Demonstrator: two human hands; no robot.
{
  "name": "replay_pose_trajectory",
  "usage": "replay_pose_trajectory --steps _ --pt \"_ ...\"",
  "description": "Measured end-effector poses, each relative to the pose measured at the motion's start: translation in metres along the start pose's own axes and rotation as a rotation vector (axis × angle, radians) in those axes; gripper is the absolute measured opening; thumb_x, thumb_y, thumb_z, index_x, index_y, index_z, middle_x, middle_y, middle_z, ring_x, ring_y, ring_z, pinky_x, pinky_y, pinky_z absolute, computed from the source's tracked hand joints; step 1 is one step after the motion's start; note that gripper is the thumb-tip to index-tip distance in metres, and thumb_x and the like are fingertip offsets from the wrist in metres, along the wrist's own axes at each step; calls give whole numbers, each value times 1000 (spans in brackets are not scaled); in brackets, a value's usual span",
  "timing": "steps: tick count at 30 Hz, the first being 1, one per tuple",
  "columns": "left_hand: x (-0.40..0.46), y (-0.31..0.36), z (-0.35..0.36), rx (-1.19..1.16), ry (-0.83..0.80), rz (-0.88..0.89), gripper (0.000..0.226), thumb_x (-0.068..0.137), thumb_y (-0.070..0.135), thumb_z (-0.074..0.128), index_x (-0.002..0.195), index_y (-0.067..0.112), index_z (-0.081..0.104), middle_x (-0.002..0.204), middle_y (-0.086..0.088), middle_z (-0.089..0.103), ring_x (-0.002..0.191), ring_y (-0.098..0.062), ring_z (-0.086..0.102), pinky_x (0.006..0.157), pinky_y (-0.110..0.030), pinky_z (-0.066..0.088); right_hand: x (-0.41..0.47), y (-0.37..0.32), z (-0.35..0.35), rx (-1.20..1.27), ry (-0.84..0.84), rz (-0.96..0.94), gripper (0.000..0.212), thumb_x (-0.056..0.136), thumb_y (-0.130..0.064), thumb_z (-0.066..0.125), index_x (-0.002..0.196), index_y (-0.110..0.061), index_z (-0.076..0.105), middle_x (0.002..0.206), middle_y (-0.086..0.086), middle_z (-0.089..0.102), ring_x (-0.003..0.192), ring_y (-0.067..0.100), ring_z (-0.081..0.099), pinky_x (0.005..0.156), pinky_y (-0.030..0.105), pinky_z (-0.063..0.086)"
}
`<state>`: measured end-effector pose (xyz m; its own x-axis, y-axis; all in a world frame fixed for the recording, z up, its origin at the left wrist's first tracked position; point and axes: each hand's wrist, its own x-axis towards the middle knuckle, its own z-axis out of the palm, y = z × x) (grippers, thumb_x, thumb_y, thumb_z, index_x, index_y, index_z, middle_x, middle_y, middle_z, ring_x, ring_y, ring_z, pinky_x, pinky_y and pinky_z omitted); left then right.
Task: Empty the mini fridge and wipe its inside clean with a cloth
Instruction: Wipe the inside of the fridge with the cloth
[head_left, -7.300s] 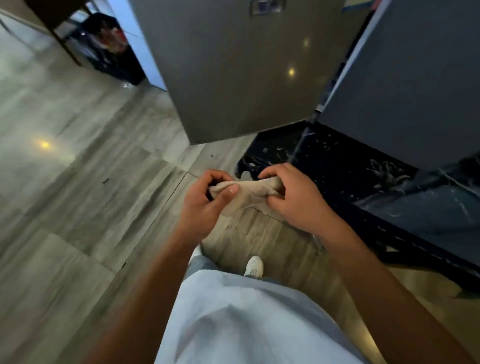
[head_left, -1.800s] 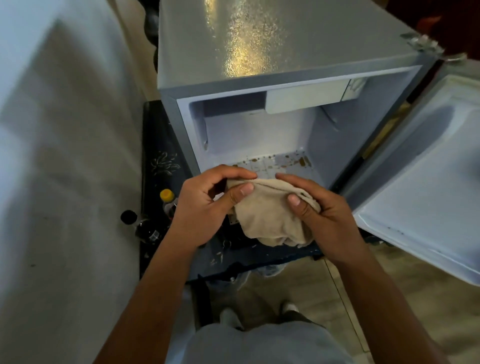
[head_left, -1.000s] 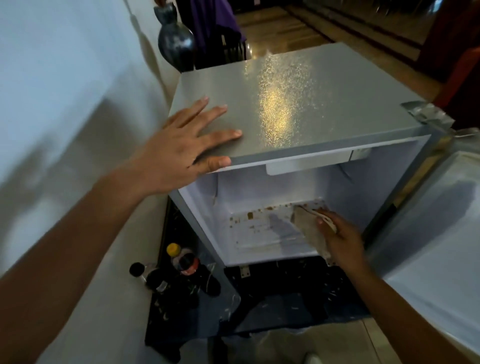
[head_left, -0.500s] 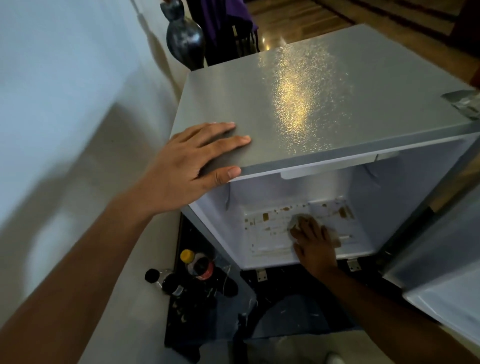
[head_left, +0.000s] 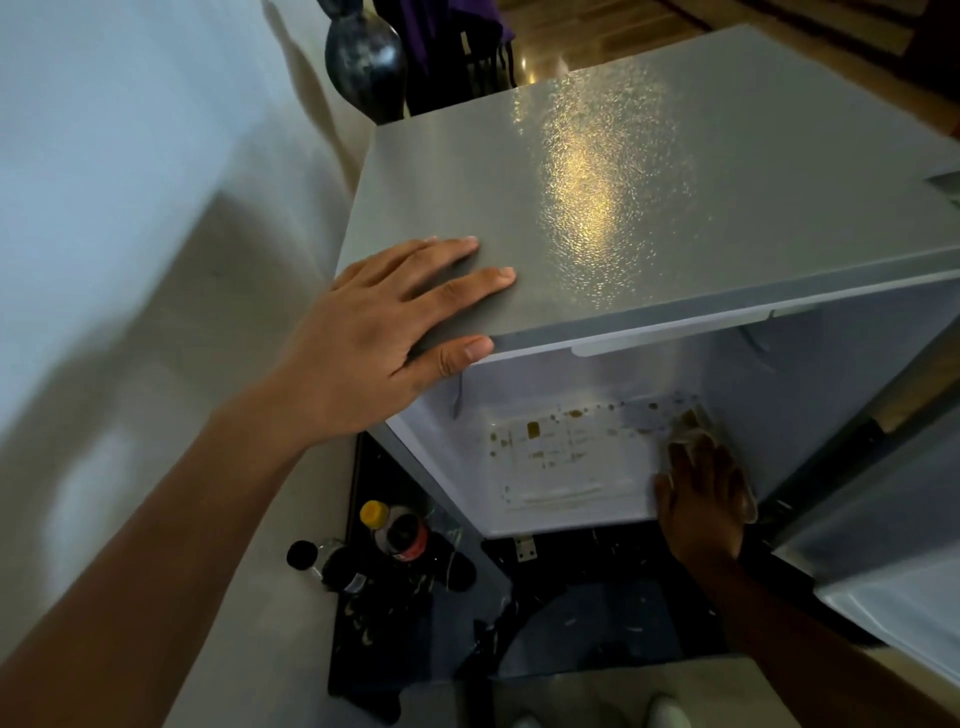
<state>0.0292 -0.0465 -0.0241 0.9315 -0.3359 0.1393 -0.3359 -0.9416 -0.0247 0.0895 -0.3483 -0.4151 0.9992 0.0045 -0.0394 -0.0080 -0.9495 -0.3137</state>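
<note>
Mini fridge (head_left: 649, 208) standing open on a dark stand beside the wall, nothing left inside; floor of the compartment (head_left: 566, 467) dotted with brown stains, thickest toward the back and middle. Cloth (head_left: 688, 434) down on that floor at the right rear corner, flattened under the right hand (head_left: 698, 493), fingers spread and pressing rather than clutching. Half a second ago, same hand and cloth nearer the middle of the floor; now slid across to the right wall, so a wiping stroke under way. Stains along the middle and left much as before, so most of the floor apparently not yet clean; walls and ceiling probably untouched too. Left hand (head_left: 395, 332) flat on the front left corner of the fridge top, fingers straight, thumb hooked over the front edge, gripping nothing, likely bracing the body against the push. Door (head_left: 883, 571) swung out to the right, only its edge and inner face showing. Bottles (head_left: 395, 530) grouped on the dark stand at the left foot of the fridge, well clear of the wiping, suggesting the emptying part done. Dark round vase (head_left: 366, 57) behind the fridge by the wall.
</note>
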Motion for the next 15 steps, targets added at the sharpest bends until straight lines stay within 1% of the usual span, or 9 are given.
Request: replay_pose_trajectory --steps 3,7,10,12,13,15 --pt "-1 0 0 3 2 0 61 101 61 30 158 38 34 169 4 32 156 -24 31 125 -55 33 22 -10 -5 7 -15 -22 66 96 -42 22 145 -6 48 154 31 34 140 53 32 116 63 21" --pt "-1 -1 0 13 -10 9 61 102 61 30 158 38 33 168 2 33 155 -25 32 124 -56 34 39 -14 -12 -19 -73 -83 74 92 -46 13 148 -8 45 156 25 35 143 48 32 117 61 20" --pt "-1 0 0 7 -5 13 61 101 61 30 158 38 34 168 2 34 155 -25 32 124 -56 33 20 -15 -8 -9 -92 -142 72 96 -45 15 145 -4 47 153 28 39 140 52 36 114 64 26" --pt "0 0 0 3 1 6 61 101 61 30 157 38 34 168 3 33 155 -25 32 124 -55 33 -4 -16 -2 18 -92 -201 76 102 -49 7 143 -3 50 151 29 42 138 53 39 114 64 29" --pt "0 0 0 3 2 6 61 101 61 29 158 38 35 168 3 33 155 -25 32 124 -56 33 -16 -16 1 29 -86 -226 78 103 -48 2 142 -2 51 149 29 43 136 52 41 114 63 30" --pt "0 0 0 0 4 10 62 101 61 29 158 37 36 168 3 34 155 -25 32 124 -56 33 -36 -12 7 39 -82 -251 76 104 -45 0 141 -3 53 149 28 45 136 49 43 114 61 31"
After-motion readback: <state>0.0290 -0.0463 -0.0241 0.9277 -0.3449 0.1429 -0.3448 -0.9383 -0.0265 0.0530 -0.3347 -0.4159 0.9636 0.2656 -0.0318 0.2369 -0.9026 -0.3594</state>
